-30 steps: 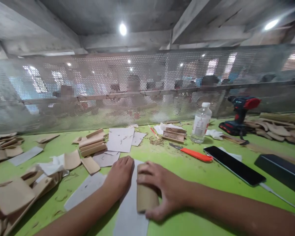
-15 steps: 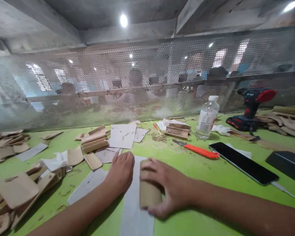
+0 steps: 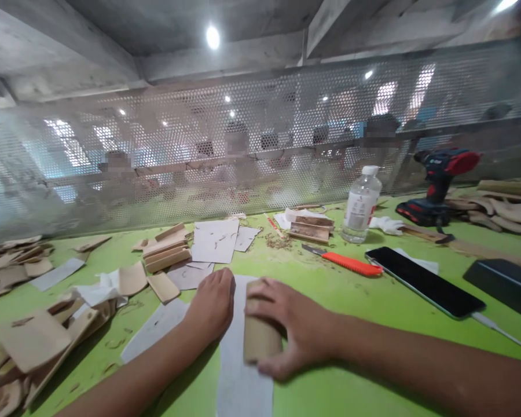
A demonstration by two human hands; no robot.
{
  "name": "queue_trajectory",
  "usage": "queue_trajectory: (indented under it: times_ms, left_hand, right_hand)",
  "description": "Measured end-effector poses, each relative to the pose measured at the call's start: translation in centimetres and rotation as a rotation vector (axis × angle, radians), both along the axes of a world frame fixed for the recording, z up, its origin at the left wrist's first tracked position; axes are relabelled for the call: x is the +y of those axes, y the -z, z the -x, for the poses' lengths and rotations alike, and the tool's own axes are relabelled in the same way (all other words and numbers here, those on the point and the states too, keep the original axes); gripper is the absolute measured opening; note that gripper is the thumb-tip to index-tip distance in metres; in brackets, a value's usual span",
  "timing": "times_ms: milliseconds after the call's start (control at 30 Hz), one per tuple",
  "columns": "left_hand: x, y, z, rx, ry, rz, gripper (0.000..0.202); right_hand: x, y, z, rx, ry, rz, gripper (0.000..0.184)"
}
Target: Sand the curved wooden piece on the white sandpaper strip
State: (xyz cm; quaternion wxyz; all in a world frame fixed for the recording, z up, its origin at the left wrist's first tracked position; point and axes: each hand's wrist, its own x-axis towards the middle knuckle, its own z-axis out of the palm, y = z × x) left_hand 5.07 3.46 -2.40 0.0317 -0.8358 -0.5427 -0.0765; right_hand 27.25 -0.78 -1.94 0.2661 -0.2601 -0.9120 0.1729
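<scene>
bottle (image 3: 361,204) label unreadable; right hand (image 3: 292,325) grips block (image 3: 260,339)

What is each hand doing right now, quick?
Left hand: flat, palm down, pressing on the grey sandpaper strip, holding nothing.
Right hand: closed around the curved tan wood piece resting on that strip.

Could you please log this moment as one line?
left hand: flat on grey sandpaper sheet | right hand: grips curved tan wooden piece on sheet | green table

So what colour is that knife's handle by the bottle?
Orange, on the utility knife, seen in the head view.
</scene>
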Motion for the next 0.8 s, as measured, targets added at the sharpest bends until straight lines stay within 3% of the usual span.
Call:
queue_trajectory:
  times_ms: [67, 167, 300, 400, 533, 667, 800]
  left_hand:
    - [0.00, -0.06, 0.02, 0.000, -0.011, 0.003, 0.023]
    - [0.02, -0.07, 0.08, 0.009, -0.018, 0.012, 0.024]
    - [0.10, 0.04, 0.13, 0.014, -0.023, 0.012, 0.021]
    - [0.19, 0.18, 0.10, 0.016, -0.028, 0.014, 0.019]
    - [0.15, 0.19, -0.03, 0.010, -0.021, 0.010, 0.019]
    - [-0.02, -0.11, -0.20, 0.014, -0.014, 0.022, 0.016]
    - [-0.15, -0.37, -0.27, 0.019, -0.031, 0.019, 0.017]
  right_hand:
    - [0.02, 0.03, -0.02, -0.015, 0.060, -0.002, 0.072]
    - [0.06, 0.17, -0.07, 0.001, -0.062, 0.007, 0.083]
    - [0.27, 0.27, -0.12, 0.017, 0.022, -0.002, 0.072]
    - [0.33, 0.23, -0.04, 0.032, -0.106, -0.001, 0.083]
    - [0.28, -0.02, 0.06, 0.008, 0.040, 0.005, 0.072]
    - [0.34, -0.12, 0.01, -0.019, -0.090, 0.039, 0.083]
    - [1.00, -0.28, -0.39, -0.104, 0.114, 0.077, 0.086]
